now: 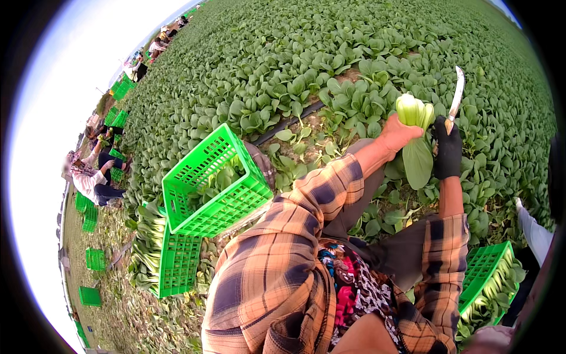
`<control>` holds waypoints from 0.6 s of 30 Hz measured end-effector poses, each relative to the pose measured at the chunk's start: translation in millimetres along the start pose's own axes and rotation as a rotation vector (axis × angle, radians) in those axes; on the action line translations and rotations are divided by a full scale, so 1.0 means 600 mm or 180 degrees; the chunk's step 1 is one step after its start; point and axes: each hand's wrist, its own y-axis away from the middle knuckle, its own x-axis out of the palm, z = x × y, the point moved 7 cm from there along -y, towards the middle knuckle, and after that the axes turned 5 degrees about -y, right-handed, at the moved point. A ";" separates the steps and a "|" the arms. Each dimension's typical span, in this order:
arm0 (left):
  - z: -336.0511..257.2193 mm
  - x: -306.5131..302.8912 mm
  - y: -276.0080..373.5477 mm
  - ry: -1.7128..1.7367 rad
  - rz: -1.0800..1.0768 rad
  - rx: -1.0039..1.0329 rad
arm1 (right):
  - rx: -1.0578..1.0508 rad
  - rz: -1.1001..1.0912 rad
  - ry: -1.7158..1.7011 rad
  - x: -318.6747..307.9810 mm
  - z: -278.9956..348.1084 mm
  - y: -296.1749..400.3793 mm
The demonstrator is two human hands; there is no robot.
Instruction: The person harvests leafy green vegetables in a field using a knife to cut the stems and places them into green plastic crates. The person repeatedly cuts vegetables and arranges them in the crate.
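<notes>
My bare left hand point(391, 137) is closed around a head of bok choy point(413, 110), its pale stem base up and its green leaves hanging below. To the right of it, my right hand point(447, 148), in a black glove, grips a curved harvesting knife point(457, 90) by its handle, the blade pointing up. The glove is close beside the bok choy; whether they touch is hard to tell. Uncut bok choy plants point(367, 95) stand in front of both hands.
A green plastic crate point(221, 203) with some bok choy is at my left, beside a packed crate point(179, 265). Another full crate point(486, 270) stands at the right, near a co-worker's leg point(535, 230). A co-worker point(90, 177) sits further left. Dark tubing point(289, 121) crosses the soil.
</notes>
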 end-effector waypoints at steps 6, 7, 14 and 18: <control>0.015 -0.051 -0.027 0.0781 -0.0687 0.0035 | 0.0822 0.0832 -0.0887 0.092 -0.030 0.038; 0.031 -0.045 -0.032 0.0853 -0.0702 0.0028 | 0.0780 0.1142 -0.0349 0.104 -0.030 0.047; 0.080 0.022 -0.074 0.0847 0.1260 -0.0494 | 0.1058 0.0938 0.0718 0.015 -0.038 0.026; 0.104 -0.147 -0.107 -0.1317 0.0512 0.0310 | 0.1361 0.0024 0.0406 -0.072 -0.036 0.032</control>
